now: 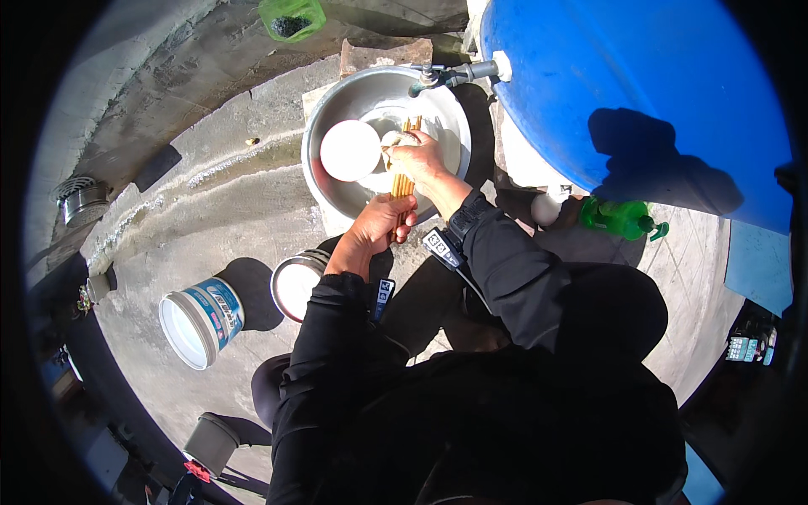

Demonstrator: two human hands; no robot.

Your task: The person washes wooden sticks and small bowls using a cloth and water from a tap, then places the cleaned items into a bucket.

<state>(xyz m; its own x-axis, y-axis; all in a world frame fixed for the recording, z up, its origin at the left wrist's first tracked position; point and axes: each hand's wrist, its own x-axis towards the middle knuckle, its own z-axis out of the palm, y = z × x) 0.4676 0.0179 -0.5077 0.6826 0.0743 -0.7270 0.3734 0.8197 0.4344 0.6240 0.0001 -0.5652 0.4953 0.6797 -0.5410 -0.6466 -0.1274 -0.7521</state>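
My left hand grips the near end of a bundle of yellow-brown sticks, likely chopsticks, at the near rim of a wide metal basin. My right hand is closed round a pale cloth or scrubber, pressed against the bundle's upper part. The far ends of the sticks point toward the back of the basin. A round white bowl or dish lies in the basin to the left of my right hand. Behind them a metal tap reaches over the far rim.
A large blue tank carries the tap. A green pump bottle lies right of the basin. Two buckets, one lidless-looking and white, one with a white top, stand left. A green container is at the back, a grey bucket lower left.
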